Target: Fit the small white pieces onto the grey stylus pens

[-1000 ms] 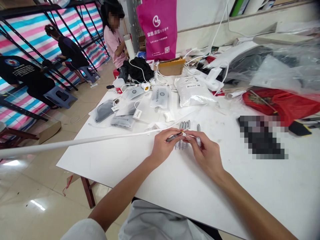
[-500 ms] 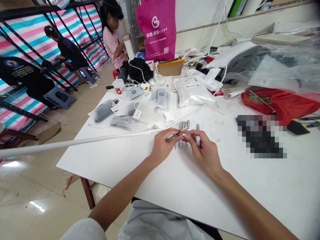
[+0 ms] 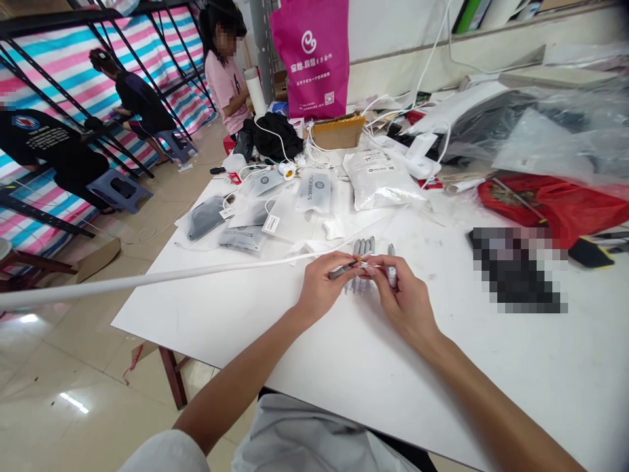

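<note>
My left hand (image 3: 322, 288) is closed in a pinch on a thin dark pen-like tool (image 3: 343, 267) with an orange tip. My right hand (image 3: 405, 300) is closed too, its fingertips meeting that tip and pinching a small white piece there. Both hands rest on the white table (image 3: 344, 367). Just beyond them lies a row of several grey marker-like pens (image 3: 362, 248), and one more grey pen (image 3: 392, 267) lies by my right fingers.
A long white tube (image 3: 147, 280) runs from the left to my hands. Sealed grey pouches (image 3: 314, 191), a white bag (image 3: 378, 178), cables, a cardboard box (image 3: 338, 131), a pink bag (image 3: 310, 56) and a red cloth (image 3: 550, 200) crowd the far side. Other people sit at left.
</note>
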Available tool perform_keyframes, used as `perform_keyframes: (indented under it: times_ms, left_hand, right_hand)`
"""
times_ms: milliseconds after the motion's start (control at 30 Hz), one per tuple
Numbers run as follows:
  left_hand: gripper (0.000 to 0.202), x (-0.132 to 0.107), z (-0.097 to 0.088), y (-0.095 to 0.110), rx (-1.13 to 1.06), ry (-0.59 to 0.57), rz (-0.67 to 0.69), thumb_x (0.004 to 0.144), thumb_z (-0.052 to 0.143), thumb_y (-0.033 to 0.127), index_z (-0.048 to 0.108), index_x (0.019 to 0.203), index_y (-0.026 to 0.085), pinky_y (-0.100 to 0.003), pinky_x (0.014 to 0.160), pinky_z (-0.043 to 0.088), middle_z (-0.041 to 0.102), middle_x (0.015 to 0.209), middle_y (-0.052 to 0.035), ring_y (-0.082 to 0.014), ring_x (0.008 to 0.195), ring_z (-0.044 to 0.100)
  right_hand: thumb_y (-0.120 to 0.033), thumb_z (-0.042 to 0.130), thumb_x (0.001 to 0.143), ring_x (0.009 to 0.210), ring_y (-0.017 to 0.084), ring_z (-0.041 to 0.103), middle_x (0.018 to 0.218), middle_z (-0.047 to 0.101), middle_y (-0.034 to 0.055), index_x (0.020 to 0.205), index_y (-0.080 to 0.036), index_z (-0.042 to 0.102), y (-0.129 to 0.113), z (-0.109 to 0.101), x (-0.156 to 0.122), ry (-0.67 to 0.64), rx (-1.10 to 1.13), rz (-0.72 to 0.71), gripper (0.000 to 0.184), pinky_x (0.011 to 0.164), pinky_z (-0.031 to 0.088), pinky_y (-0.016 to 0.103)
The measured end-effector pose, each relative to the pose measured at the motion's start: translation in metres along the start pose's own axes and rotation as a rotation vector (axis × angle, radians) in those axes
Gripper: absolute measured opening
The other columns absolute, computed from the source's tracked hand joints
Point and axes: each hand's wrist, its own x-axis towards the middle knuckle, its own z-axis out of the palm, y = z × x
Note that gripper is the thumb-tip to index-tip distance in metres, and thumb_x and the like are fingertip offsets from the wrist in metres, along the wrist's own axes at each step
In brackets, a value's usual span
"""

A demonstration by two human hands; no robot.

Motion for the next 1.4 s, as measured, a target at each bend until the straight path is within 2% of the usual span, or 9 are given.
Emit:
perform_keyframes:
  times_ms: [233, 433, 533, 633, 767, 900, 1133, 1267, 1400]
  left_hand:
    - [0.018, 0.000, 0.000, -0.002, -0.019, -0.013, -0.015, 0.094, 0.080, 0.038, 0.083, 0.098, 0.021, -0.033, 0.087, 0.063, 0.080, 0.101, -0.0088, -0.0208, 0.099, 0.077]
    - [0.021, 0.000, 0.001, -0.002, -0.015, 0.003, -0.016, 0.090, 0.083, 0.040, 0.083, 0.097, 0.021, -0.033, 0.084, 0.065, 0.080, 0.099, -0.0080, -0.0203, 0.095, 0.076]
    - [0.020, 0.000, 0.001, 0.001, -0.011, 0.006, -0.012, 0.089, 0.085, 0.040, 0.084, 0.097, 0.021, -0.034, 0.087, 0.065, 0.081, 0.099, -0.0075, -0.0204, 0.094, 0.077]
    - [0.017, 0.001, 0.001, 0.003, -0.019, -0.003, 0.023, 0.091, 0.084, 0.035, 0.085, 0.101, 0.022, -0.034, 0.091, 0.065, 0.081, 0.102, -0.0077, -0.0203, 0.098, 0.078]
    - [0.016, 0.000, 0.001, 0.001, 0.023, -0.017, 0.094, 0.094, 0.080, 0.028, 0.085, 0.109, 0.023, -0.034, 0.094, 0.065, 0.081, 0.109, -0.0084, -0.0198, 0.102, 0.078]
    - [0.021, -0.002, -0.001, -0.003, 0.078, -0.053, 0.134, 0.096, 0.078, 0.024, 0.084, 0.116, 0.022, -0.035, 0.096, 0.065, 0.079, 0.114, -0.0103, -0.0204, 0.107, 0.077]
    - [0.022, 0.000, -0.003, -0.004, 0.111, -0.088, 0.162, 0.097, 0.076, 0.027, 0.083, 0.118, 0.021, -0.034, 0.096, 0.065, 0.079, 0.115, -0.0097, -0.0197, 0.107, 0.076]
    - [0.021, 0.002, -0.006, -0.008, 0.169, -0.061, 0.170, 0.098, 0.075, 0.028, 0.083, 0.117, 0.021, -0.034, 0.094, 0.066, 0.079, 0.115, -0.0099, -0.0202, 0.106, 0.076]
    - [0.021, 0.002, -0.007, -0.014, 0.207, -0.067, 0.162, 0.098, 0.075, 0.027, 0.082, 0.116, 0.019, -0.033, 0.090, 0.066, 0.077, 0.116, -0.0108, -0.0206, 0.107, 0.075]
  right_hand:
    - [-0.049, 0.056, 0.106, 0.071, 0.020, 0.076, 0.111, 0.082, 0.0069, 0.115, -0.027, 0.069, -0.004, -0.001, 0.003, 0.000, -0.036, -0.031, 0.027, 0.067, 0.062, 0.033]
    - [-0.040, 0.056, 0.107, 0.093, 0.024, 0.078, 0.118, 0.080, 0.0073, 0.112, -0.027, 0.071, -0.003, -0.002, 0.005, -0.012, -0.062, -0.113, 0.020, 0.068, 0.060, 0.033]
    - [-0.036, 0.056, 0.107, 0.102, 0.024, 0.077, 0.121, 0.078, 0.0071, 0.110, -0.027, 0.070, 0.000, -0.001, 0.006, -0.020, -0.054, -0.148, 0.016, 0.067, 0.059, 0.032]
    - [-0.034, 0.058, 0.107, 0.110, 0.025, 0.076, 0.124, 0.077, 0.0071, 0.110, -0.028, 0.070, 0.002, 0.000, 0.006, -0.023, -0.036, -0.153, 0.014, 0.074, 0.060, 0.034]
    - [-0.037, 0.059, 0.106, 0.112, 0.026, 0.074, 0.127, 0.077, 0.0071, 0.109, -0.028, 0.070, 0.004, 0.000, 0.006, -0.029, 0.002, -0.097, 0.015, 0.088, 0.061, 0.041]
    - [-0.043, 0.059, 0.105, 0.105, 0.025, 0.074, 0.130, 0.075, 0.0078, 0.102, -0.026, 0.072, 0.005, -0.001, 0.007, -0.055, 0.009, -0.017, 0.022, 0.083, 0.061, 0.040]
    - [-0.056, 0.060, 0.103, 0.095, 0.023, 0.073, 0.122, 0.077, 0.0061, 0.113, -0.026, 0.075, 0.006, -0.004, 0.010, -0.103, 0.055, 0.129, 0.035, 0.089, 0.061, 0.041]
    - [-0.062, 0.066, 0.098, 0.097, 0.026, 0.077, 0.122, 0.077, 0.0088, 0.113, -0.023, 0.074, 0.006, -0.008, 0.014, -0.035, 0.253, 0.238, 0.042, 0.097, 0.062, 0.046]
    - [-0.061, 0.069, 0.096, 0.107, 0.029, 0.077, 0.130, 0.075, 0.0098, 0.102, -0.023, 0.075, 0.004, -0.011, 0.017, 0.063, 0.308, 0.219, 0.039, 0.108, 0.058, 0.052]
